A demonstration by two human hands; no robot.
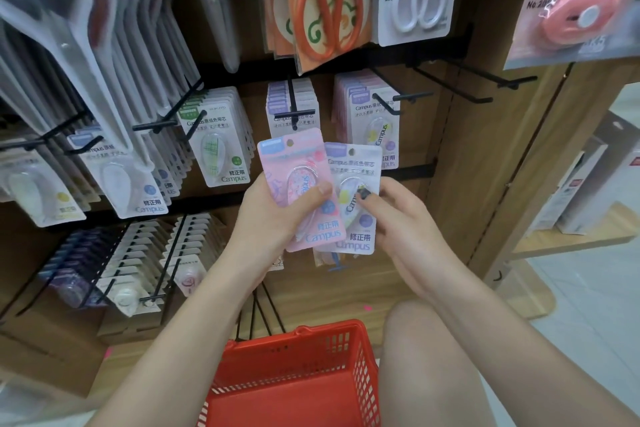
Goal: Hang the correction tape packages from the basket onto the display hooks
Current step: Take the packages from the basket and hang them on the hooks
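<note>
Left hand (277,215): grips pink pack (298,184), thumb across blister, hang-hole up for hooking.
Right hand (398,218): pinches white pack (356,198), fanned beside pink.
Hook (294,113): just above the packs.
Basket (294,374): well below the hook; contents not visible.

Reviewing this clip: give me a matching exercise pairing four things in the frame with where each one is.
Things:
1. pink package
2. white package
3. red basket
4. orange scissors

Places:
A. hanging on the top row of the display
B. held by the left hand
C. on the floor below the forearms
D. pinched by the right hand

Pairs: 1-B, 2-D, 3-C, 4-A
</note>
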